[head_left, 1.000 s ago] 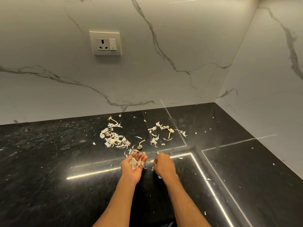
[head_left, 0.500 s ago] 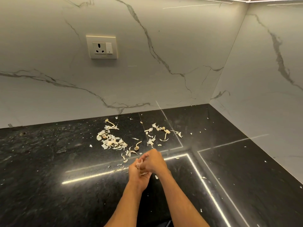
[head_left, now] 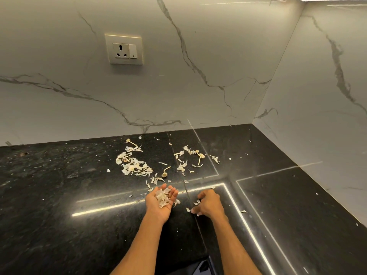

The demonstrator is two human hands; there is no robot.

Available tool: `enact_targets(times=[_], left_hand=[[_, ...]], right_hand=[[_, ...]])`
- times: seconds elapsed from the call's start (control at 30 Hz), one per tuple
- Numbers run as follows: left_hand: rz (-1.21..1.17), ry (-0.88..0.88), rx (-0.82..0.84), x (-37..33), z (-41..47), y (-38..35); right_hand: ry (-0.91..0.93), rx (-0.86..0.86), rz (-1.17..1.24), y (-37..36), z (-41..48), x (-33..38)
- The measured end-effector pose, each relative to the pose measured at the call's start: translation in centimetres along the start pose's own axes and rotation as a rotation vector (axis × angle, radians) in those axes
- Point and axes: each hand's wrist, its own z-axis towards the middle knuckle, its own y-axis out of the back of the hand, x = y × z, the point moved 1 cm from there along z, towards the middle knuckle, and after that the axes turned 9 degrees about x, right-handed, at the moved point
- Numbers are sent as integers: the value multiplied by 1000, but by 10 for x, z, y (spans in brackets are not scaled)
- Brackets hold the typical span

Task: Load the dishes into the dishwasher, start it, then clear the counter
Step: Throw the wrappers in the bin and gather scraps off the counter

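My left hand (head_left: 154, 205) lies palm up, fingers loose, cradling peels (head_left: 162, 197). My right hand (head_left: 209, 203) curls over scraps (head_left: 197, 202) on the counter (head_left: 59, 195); whether it pinches any, I cannot tell. Counter-clearing, I judge; next, gather the far pile (head_left: 135, 165).

Left hand (head_left: 156, 207) cupping papery peels (head_left: 161, 197), right hand (head_left: 210, 204) curled over scraps (head_left: 197, 202), black counter (head_left: 59, 195)

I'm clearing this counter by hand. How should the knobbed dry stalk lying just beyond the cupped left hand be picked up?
Probably pinch the stalk at its thin middle, from above, using thumb and forefinger of the right hand. It lies flat on the counter, apart from the peel heap. The left hand is full of peels.
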Motion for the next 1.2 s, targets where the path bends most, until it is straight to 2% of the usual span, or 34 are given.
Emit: enact_targets(times=[0.2, 0.4, 0.53, 0.63, 0.67, 0.8, 0.83, 0.9, 0.97, 1.03, 1.13, 1.2], left_hand=[[35, -49, -34, -22, -9, 11], [72, -79, -46, -39, -21, 20], [80, -86, -60, -45, -23, 27], [108, -91, -81, -48, -21, 32], [119, -90, -81, -49, -20, 33], [128, -65, -57, -47, -17, 32], [127, -41, -49, -46, -16, 32], [107, 12, 17, -41, -13, 29], [103, 38, 111, -36, -12, 26], [110, 28, 135, -33, -12, 24], [61, 28, 67, -34, -12, 22], [26, 15, 15, -35, -10, 22]], right_hand=[[134, -67, -72, -27, 19, 16], [145, 109, -185, -45, 21, 52], [185, 18, -359, -67, 22, 64], [196, -47, -354, -75, 29, 66], [184, -6, -282, -73, 29, 67], [114, 278, 255, -60, 15, 80], [140, 318, 336, -58, 10, 85], [202, 352, 349, -58, -1, 97], [239, 313, 274, -56, -6, 105], [239, 259, 235, -51, -9, 106], [210, 146, 260, -36, 0, 91], [143, 56, 137, -28, 6, 72]])
